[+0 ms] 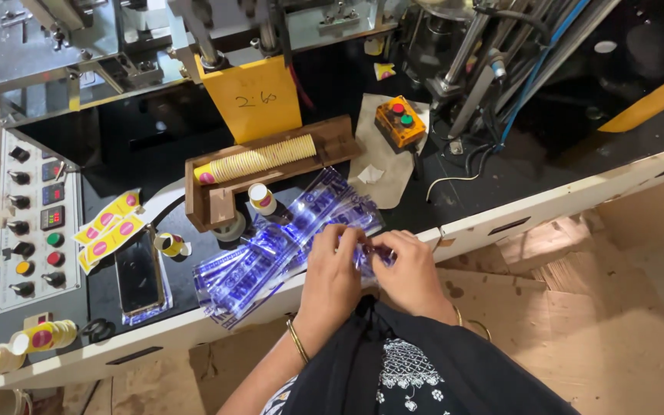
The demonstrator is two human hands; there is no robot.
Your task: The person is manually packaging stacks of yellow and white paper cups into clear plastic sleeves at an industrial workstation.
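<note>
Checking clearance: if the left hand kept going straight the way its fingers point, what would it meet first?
Likely the right hand: the left hand points right across the clear plastic sleeves, fingertips nearly touching it. Depth unclear.

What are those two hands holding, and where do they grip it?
Both the left hand and right hand pinch the near end of the clear printed plastic sleeves.

Black machine bench (501, 165), clear printed sleeves (286, 246), wooden cup trough (217, 201), phone (138, 278), yellow button box (400, 121)

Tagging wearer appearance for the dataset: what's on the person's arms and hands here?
Both hands bare, no gloves. Left hand has a thin gold bangle at the wrist. Right hand has thin gold bangles too. Forearms uncovered. Dark garment with white pattern below.
</note>
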